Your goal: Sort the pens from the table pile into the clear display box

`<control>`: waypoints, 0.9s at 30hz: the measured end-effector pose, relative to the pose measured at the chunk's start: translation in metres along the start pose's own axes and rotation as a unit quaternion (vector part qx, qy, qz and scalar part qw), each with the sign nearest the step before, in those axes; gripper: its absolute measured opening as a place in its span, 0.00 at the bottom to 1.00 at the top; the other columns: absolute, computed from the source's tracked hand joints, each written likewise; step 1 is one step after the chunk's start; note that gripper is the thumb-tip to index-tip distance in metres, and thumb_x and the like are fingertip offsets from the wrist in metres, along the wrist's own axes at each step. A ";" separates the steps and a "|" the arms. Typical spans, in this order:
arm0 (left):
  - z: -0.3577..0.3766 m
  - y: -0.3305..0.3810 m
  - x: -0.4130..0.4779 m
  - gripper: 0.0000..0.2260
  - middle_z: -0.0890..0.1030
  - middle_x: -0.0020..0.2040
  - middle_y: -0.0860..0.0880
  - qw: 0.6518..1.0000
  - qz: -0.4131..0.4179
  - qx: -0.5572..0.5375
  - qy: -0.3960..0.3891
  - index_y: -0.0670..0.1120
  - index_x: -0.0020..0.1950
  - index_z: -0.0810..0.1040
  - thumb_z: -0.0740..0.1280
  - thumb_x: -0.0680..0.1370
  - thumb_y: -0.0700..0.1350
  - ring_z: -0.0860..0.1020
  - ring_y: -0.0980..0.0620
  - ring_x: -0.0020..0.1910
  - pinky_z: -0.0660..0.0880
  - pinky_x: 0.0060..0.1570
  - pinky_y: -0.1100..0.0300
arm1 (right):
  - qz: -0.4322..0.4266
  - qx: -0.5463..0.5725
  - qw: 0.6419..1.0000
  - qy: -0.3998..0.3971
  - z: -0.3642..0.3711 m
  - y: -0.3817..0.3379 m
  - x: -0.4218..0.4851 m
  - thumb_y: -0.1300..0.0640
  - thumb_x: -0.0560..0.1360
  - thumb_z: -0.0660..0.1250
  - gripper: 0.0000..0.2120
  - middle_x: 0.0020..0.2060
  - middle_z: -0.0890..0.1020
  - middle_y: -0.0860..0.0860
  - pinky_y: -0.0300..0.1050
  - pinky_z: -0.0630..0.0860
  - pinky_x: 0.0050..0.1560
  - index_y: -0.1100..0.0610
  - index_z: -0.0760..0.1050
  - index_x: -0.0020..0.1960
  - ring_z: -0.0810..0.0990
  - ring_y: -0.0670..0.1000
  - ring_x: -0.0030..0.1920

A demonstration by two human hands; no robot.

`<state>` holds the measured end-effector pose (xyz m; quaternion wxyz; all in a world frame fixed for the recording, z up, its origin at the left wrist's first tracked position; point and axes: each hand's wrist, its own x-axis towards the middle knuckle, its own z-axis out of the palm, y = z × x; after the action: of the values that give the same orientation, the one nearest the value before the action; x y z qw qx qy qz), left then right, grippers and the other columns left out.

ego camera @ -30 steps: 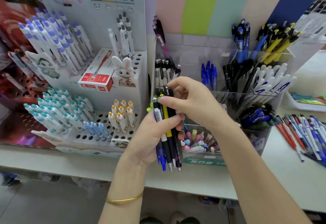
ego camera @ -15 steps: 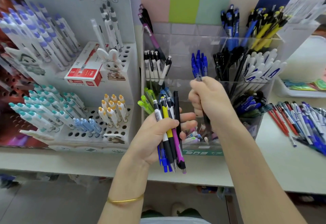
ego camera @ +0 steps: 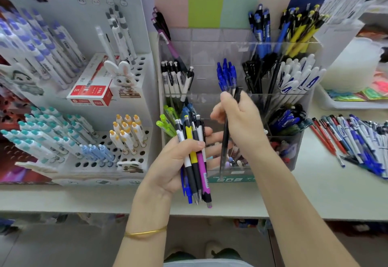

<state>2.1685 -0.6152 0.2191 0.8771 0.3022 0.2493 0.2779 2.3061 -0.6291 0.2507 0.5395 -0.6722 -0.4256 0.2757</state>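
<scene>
My left hand (ego camera: 172,161) grips a bundle of pens (ego camera: 194,161), among them yellow, purple, black and blue ones, in front of the clear display box (ego camera: 210,48). To its right, my right hand (ego camera: 239,123) holds a single black pen (ego camera: 225,140) almost upright, tip down, over the front middle of the box. The box's compartments hold sorted pens: blue ones, white ones, black ones, yellow ones. The table pile of pens (ego camera: 357,142) lies on the counter at the far right.
A white perforated pen stand (ego camera: 134,140) with several white and teal pens and a red box (ego camera: 92,90) fills the left. A white tray (ego camera: 346,102) sits behind the pile. The counter's front edge (ego camera: 84,203) runs below my hands.
My right hand pulled one black pen out of the bundle and carried it right, in front of the box. My left hand kept the remaining pens and stayed in place.
</scene>
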 end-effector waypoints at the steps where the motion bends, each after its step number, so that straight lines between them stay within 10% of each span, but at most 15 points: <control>1: -0.003 0.000 -0.001 0.14 0.85 0.44 0.42 1.000 -0.007 0.013 0.002 0.38 0.54 0.75 0.65 0.69 0.30 0.85 0.45 0.41 0.81 0.33 0.53 | -0.004 0.027 1.000 0.009 -0.002 -0.001 0.002 0.57 0.82 0.55 0.11 0.30 0.78 0.48 0.39 0.75 0.38 0.59 0.70 0.42 0.76 0.46 0.31; 5: -0.012 0.002 -0.004 0.13 0.81 0.37 0.43 0.999 -0.033 0.024 -0.027 0.38 0.52 0.76 0.62 0.69 0.31 0.84 0.45 0.42 0.81 0.38 0.55 | 0.043 0.106 0.990 -0.078 -0.004 0.000 0.005 0.62 0.79 0.60 0.09 0.25 0.69 0.46 0.39 0.63 0.22 0.55 0.65 0.41 0.65 0.47 0.22; 12: -0.019 0.004 -0.002 0.10 0.77 0.37 0.46 0.986 -0.052 0.116 -0.106 0.39 0.50 0.75 0.64 0.69 0.32 0.79 0.50 0.34 0.77 0.34 0.60 | 0.121 0.007 0.966 -0.229 -0.003 0.004 0.000 0.51 0.76 0.69 0.13 0.24 0.69 0.49 0.35 0.65 0.23 0.59 0.74 0.39 0.68 0.46 0.22; 21: -0.021 -0.008 0.007 0.15 0.71 0.37 0.48 0.979 -0.118 0.073 -0.149 0.38 0.57 0.75 0.63 0.71 0.32 0.69 0.58 0.26 0.68 0.26 0.66 | 0.012 0.205 0.976 0.067 -0.039 -0.007 0.020 0.55 0.83 0.56 0.12 0.32 0.84 0.55 0.48 0.81 0.38 0.61 0.70 0.45 0.84 0.55 0.34; 27: -0.007 -0.019 0.027 0.16 0.73 0.38 0.47 0.989 -0.107 0.035 -0.091 0.39 0.54 0.75 0.71 0.67 0.36 0.68 0.58 0.25 0.69 0.24 0.66 | -0.013 0.260 0.951 0.169 -0.059 0.004 0.017 0.54 0.82 0.59 0.09 0.24 0.66 0.48 0.42 0.71 0.28 0.55 0.66 0.44 0.63 0.47 0.24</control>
<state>2.1904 -0.6077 0.1945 0.9097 0.3283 0.2090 0.1451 2.3645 -0.6433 0.2641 0.7631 -0.5399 -0.2503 0.2519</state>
